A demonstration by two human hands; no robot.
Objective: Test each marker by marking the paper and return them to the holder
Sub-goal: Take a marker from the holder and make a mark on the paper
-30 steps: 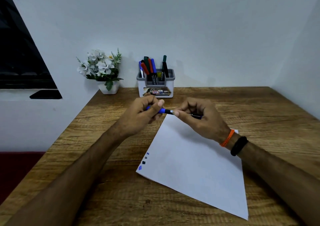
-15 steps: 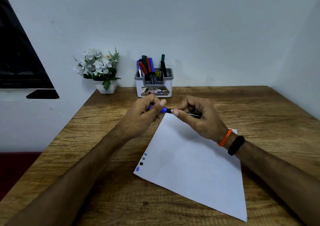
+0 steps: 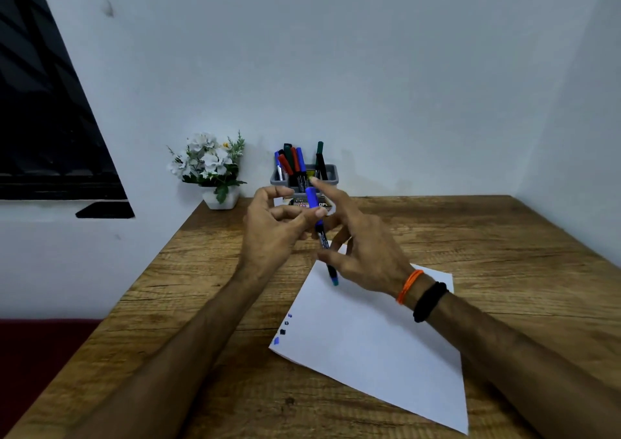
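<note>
At the far left of the wooden table [image 3: 504, 237] stands a small flower pot [image 3: 220, 198] against the wall. Right of it the left hand [image 3: 272, 233] is raised, fingers loosely curled, its fingertips on the blue marker [image 3: 321, 233] just under the blue cap (whether it pinches or only steadies the marker I cannot tell). The marker stands nearly upright above the far corner of the paper [image 3: 369, 338], cap end up. Behind it the holder [image 3: 331, 171] sits by the wall with several markers [image 3: 295, 161] in it. The right hand [image 3: 366, 254] has its fingers spread, the marker's body between thumb and fingers. Test marks [image 3: 282, 331] sit at the paper's left corner. Judging by the fitted cap, this marker is headed for the holder: keep it upright, aim for a free gap and lower it gently.
</note>
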